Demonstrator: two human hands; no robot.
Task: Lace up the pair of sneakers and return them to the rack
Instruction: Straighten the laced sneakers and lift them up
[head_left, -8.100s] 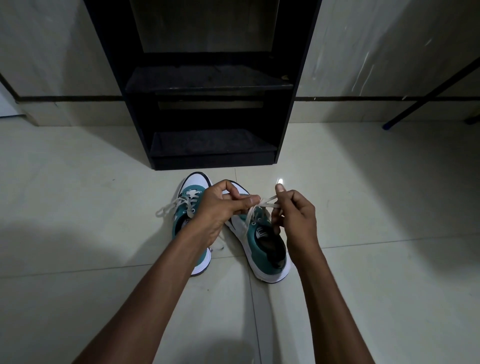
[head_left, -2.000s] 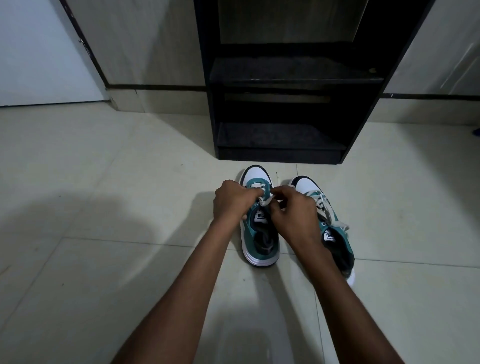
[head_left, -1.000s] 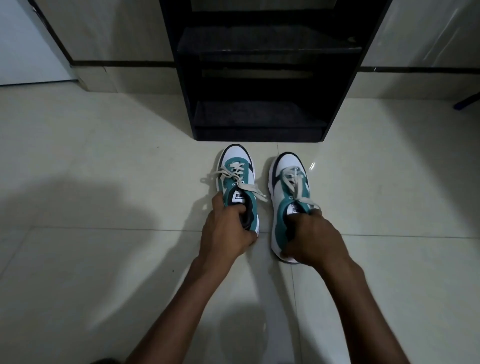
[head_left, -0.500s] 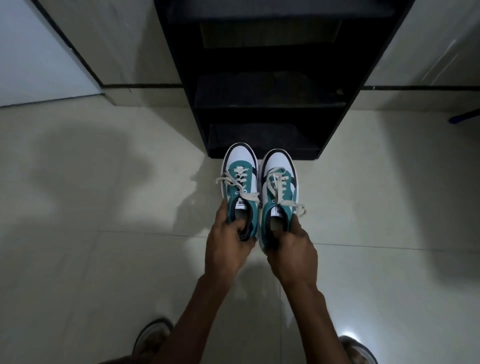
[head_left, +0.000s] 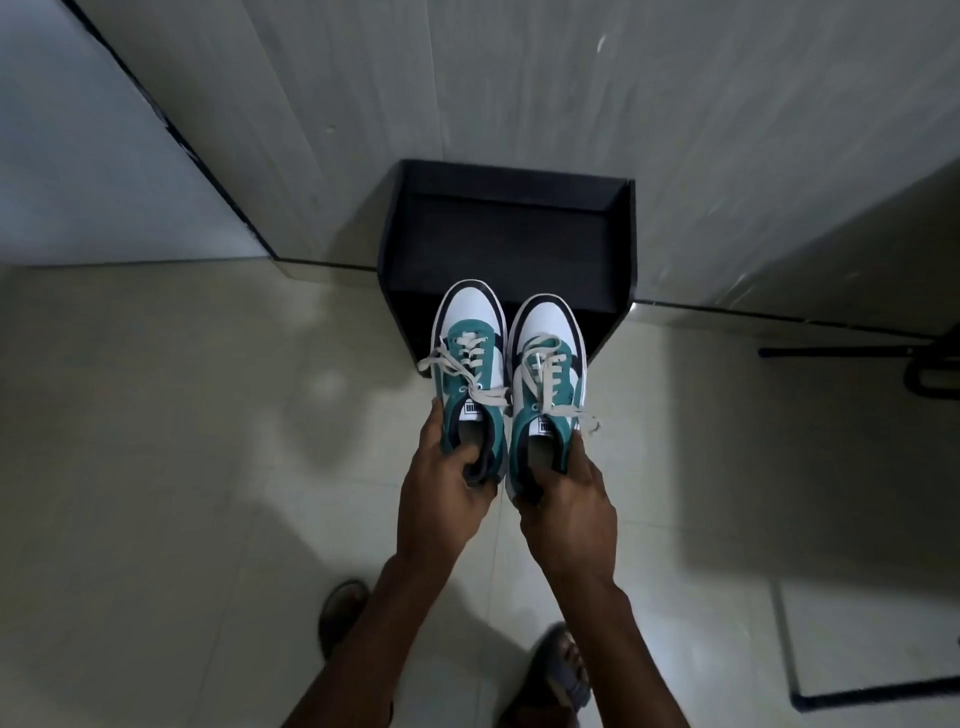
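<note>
Pale glossy floor tiles (head_left: 182, 467) fill the lower half of the view, meeting grey wall panels (head_left: 519, 78) that run across from 10 to 2 o'clock. Against that wall at 12 o'clock stands the black shoe rack (head_left: 511, 228), seen from above, its top shelf dark and bare. Two bare forearms rise from 6 o'clock toward the centre. The left hand (head_left: 441, 504) is clamped on the heel collar of the left sneaker (head_left: 470, 374), thumb along its outer side and fingers tucked inside the opening. The right hand (head_left: 569, 506) grips the heel of the right sneaker (head_left: 548, 389) the same way. Both sneakers are teal with white toe caps and dark trim, held side by side and nearly touching, toes pointing to 12 o'clock over the front edge of the rack. Their cream laces (head_left: 457, 366) are threaded through the eyelets, loose ends trailing to 9 and 3 o'clock. At 6 o'clock, the person's sandalled feet (head_left: 563, 675) stand on the tiles. A dark metal frame (head_left: 857, 353) lies at 3 o'clock.
</note>
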